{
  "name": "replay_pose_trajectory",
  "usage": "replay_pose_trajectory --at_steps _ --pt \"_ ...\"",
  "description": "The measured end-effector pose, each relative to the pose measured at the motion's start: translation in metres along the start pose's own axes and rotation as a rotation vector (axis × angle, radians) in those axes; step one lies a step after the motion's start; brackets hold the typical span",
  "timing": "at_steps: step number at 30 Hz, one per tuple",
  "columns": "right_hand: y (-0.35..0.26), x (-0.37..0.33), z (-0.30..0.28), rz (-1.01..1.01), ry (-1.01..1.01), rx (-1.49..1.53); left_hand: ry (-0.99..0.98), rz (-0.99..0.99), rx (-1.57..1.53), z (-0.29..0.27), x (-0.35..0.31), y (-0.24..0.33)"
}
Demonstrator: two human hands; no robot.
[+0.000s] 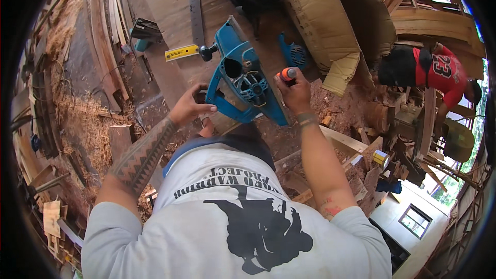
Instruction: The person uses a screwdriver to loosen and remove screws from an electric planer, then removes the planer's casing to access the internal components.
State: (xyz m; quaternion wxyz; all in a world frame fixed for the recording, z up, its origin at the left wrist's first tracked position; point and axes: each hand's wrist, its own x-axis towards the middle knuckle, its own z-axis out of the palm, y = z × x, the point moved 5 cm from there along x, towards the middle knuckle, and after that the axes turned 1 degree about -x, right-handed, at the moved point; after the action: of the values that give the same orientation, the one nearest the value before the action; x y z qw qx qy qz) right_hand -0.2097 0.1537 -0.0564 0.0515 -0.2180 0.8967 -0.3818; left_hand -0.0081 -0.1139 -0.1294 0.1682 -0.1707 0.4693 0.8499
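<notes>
A brown wooden board (170,8) serves as the work surface, with wood shavings (77,137) and long timber strips (101,31) covering the ground to its left. Offcuts and stacked planks crowd the right side of the workshop, where a co-worker (439,70) in a red top bends forward. Beyond, at lower right, stands a pale wall (429,212) with a small window.

The blue electric planer (243,75) is in front of the person's middle, over the near part of the board, its side opened so that the inner parts show. The left hand (194,106) is half curled, thumb and fingers apart, touching the end of the planer's rear handle; how firmly it grips, I cannot tell. The right hand (295,93) is closed around an orange-and-black tool handle (287,74) just beside the planer; the tool's working end cannot be made out.

A blue vented cover (294,54) lies right of the planer, near an opened cardboard box (323,23) with faint printed marks. To the left lies a try square (182,52), its yellow stock bearing dark print. The person's pale T-shirt (181,227) carries bold black lettering, upside down here, and a black silhouette. The co-worker's top shows a large dark number.
</notes>
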Motion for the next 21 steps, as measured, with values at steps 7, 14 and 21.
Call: replay_pose_trajectory --at_steps 7,14,21 --pt "-0.005 0.009 -0.005 0.111 0.079 0.163 0.114 -0.046 -0.066 -0.003 -0.006 -0.01" --pt "-0.045 -0.009 -0.064 -0.055 0.172 0.218 0.126 -0.023 0.012 -0.002 -0.005 -0.003" --pt "-0.086 -0.07 -0.108 0.082 0.113 0.4 0.027 -0.176 0.167 -0.003 -0.007 -0.014"
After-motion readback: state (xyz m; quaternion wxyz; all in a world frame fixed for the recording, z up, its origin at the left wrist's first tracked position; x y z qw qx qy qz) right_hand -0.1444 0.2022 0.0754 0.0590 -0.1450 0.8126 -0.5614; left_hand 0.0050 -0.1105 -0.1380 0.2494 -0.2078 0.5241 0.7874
